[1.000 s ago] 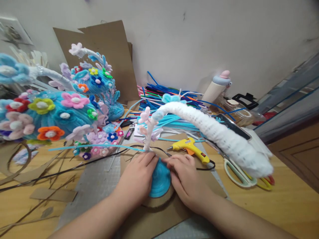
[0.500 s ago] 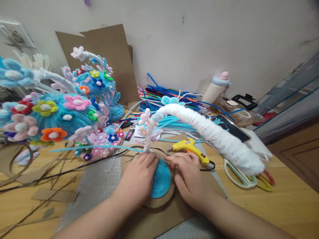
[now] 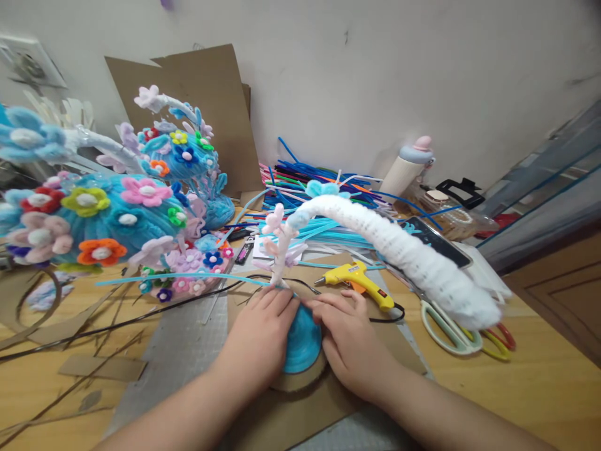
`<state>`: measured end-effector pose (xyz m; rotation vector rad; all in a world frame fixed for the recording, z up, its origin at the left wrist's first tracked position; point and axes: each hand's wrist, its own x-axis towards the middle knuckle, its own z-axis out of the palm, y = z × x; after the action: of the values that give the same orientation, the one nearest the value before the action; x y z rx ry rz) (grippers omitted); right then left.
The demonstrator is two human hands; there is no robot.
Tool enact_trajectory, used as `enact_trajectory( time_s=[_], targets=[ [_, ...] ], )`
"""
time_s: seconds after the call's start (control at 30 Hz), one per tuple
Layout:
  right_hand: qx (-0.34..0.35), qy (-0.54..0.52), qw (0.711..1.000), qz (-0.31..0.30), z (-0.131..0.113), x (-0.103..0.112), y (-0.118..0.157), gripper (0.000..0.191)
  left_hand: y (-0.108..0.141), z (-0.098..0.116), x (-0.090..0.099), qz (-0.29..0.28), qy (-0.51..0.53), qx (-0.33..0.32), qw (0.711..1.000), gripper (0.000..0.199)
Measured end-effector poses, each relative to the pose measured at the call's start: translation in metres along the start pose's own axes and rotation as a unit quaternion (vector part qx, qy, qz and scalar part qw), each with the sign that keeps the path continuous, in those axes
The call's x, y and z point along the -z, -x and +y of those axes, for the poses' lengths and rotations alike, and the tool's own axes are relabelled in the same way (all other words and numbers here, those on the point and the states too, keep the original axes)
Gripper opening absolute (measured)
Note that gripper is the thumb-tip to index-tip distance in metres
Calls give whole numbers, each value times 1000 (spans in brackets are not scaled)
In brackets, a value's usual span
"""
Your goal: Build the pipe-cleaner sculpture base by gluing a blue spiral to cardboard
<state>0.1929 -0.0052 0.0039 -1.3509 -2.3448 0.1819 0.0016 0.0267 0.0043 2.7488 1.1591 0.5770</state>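
Observation:
A round cardboard base (image 3: pixel 306 381), partly covered by a coil of blue pipe cleaner (image 3: pixel 303 351), lies under my hands. My left hand (image 3: pixel 263 326) presses on the left side, its fingers together at the foot of a white wrapped stem (image 3: pixel 280 250). A loose light-blue pipe cleaner (image 3: pixel 188 276) runs leftward from those fingertips. My right hand (image 3: pixel 350 338) is closed with bent fingers on the right edge of the base, fingertips touching the coil. From the stem a thick white fluffy arch (image 3: pixel 394 250) curves right, topped by a blue pipe-cleaner flower (image 3: pixel 323 188).
Beyond my right hand lies a yellow glue gun (image 3: pixel 359 280), its black cord crossing the table. Scissors (image 3: pixel 448 329) and a phone (image 3: pixel 436 241) lie right. Pipe cleaners (image 3: pixel 319 181) are heaped by the wall. Flowered blue ornaments (image 3: pixel 117 213) stand left, near cardboard scraps (image 3: pixel 103 368).
My right hand has shifted slightly left, so its fingers sit closer to my left hand and over the edge of the blue coil. My left hand stays nearly still.

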Motion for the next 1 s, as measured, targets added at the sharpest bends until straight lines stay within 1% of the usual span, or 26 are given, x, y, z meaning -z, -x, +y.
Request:
enact_trajectory(
  time_s=[0.13,0.3,0.4,0.57,0.7,0.77,0.9,0.93,1.0],
  targets=[
    [12,-4,999,46,2,1,2,26,0,-1,-1,11,-6,-8,1000,34],
    [16,-9,999,40,2,0,2,24,-1,0,-1,18,-11,-12,1000,31],
    [6,-29,999,45,4,-2,2,26,-1,0,-1,15,-14,-13,1000,33],
    [-40,-41,994,96,7,-3,3,36,1,0,-1,12,-19,-14,1000,35],
    [-18,-53,996,73,6,-2,3,34,0,0,-2,12,-17,-15,1000,35],
    [-14,-61,995,72,6,-3,4,32,-1,-1,-1,11,-18,-13,1000,34],
    [-71,-58,989,116,13,-9,5,30,0,-1,0,6,-20,-10,1000,36],
    [-85,-52,988,120,15,-11,4,28,0,-1,0,5,-20,-10,1000,37],
    [-103,-39,988,108,18,-14,2,23,1,0,0,4,-20,-10,1000,36]
  ],
)
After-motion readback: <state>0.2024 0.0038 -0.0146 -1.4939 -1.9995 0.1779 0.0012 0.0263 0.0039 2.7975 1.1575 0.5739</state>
